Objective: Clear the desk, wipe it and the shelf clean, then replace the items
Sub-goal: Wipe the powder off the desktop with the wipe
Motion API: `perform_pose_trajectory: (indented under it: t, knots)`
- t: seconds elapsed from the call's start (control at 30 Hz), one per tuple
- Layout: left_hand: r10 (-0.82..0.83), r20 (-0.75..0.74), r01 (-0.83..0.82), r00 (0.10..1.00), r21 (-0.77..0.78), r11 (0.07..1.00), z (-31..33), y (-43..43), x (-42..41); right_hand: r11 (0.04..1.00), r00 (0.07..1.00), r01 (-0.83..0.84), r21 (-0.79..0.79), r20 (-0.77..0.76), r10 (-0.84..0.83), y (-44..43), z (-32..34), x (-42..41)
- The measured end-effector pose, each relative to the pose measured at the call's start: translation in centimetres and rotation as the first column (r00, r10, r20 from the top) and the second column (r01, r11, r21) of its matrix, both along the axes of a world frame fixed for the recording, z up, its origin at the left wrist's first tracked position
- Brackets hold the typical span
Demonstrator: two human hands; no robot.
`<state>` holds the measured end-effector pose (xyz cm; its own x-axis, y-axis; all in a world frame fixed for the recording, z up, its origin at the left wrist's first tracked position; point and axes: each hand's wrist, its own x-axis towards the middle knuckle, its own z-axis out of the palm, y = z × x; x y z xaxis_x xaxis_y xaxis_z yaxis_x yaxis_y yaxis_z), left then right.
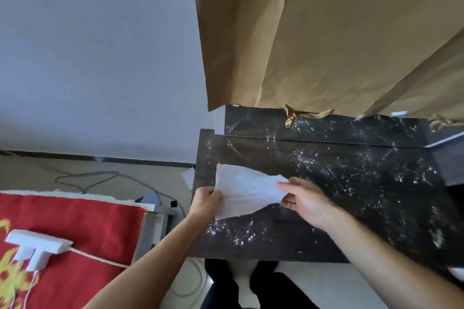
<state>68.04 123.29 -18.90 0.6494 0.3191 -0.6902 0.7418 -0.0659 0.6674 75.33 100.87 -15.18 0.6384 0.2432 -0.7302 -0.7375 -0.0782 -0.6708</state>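
dark wet desk (351, 195) | both hands grip white tissue (246, 190)

Two hands (204, 202) (305, 202), one tissue (244, 189), one desk (364, 198).

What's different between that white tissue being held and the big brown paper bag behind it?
Colour: the tissue is white, the paper bag brown.
Size: the tissue only spans the gap between the left hand and right hand; the paper bag fills the upper right of the view.
Pose: the tissue is held over the wet desk; the paper bag rests at the shelf, unheld.
Both look creased.
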Motion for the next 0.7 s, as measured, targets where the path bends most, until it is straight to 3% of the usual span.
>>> perform_pose_trajectory:
  t: [0.07,0.17,0.2,0.27,0.37,0.47,0.53,0.6,0.7]
  knots:
    - [0.097,0.000,-0.097,0.995,-0.108,0.989,-0.1,-0.1,0.2,0.997,0.992,0.057,-0.060,0.114,-0.050,-0.9,-0.3,-0.2]
    - [0.362,-0.075,-0.360,0.929,-0.403,0.841,1.1,-1.8,1.0,0.989,0.976,0.150,0.012,0.159,-0.150,-1.5,-0.5,-0.6]
    - [0.409,-0.110,-0.411,0.906,-0.464,0.785,1.6,-2.5,1.3,0.983,0.970,0.177,0.045,0.159,-0.182,-1.6,-0.4,-0.6]
    - [0.404,-0.118,-0.404,0.907,-0.514,0.757,2.4,-3.6,1.8,0.974,0.961,0.207,0.088,0.170,-0.220,-1.5,-0.4,-0.6]
    - [0.273,0.050,-0.230,0.961,-0.402,0.886,2.8,-4.7,2.0,0.959,0.946,0.258,0.113,0.172,-0.275,-1.7,-0.3,-0.3]
    - [0.198,0.183,-0.149,0.963,-0.253,0.956,2.0,-5.1,1.5,0.950,0.950,0.306,0.065,0.040,-0.309,-2.8,-0.6,0.2]
    - [0.172,0.209,-0.146,0.963,-0.135,0.980,1.3,-5.2,1.0,0.979,0.962,0.204,-0.016,-0.181,-0.204,-3.9,-1.1,0.0]
    - [0.138,0.236,-0.137,0.962,-0.020,0.990,0.7,-5.2,0.5,1.000,0.914,0.026,-0.006,-0.406,-0.027,-4.7,-1.6,-0.7]
    - [0.107,0.267,-0.140,0.958,0.107,0.984,-0.1,-5.1,0.2,0.992,0.876,-0.124,0.006,-0.469,0.112,-5.6,-2.6,-1.0]
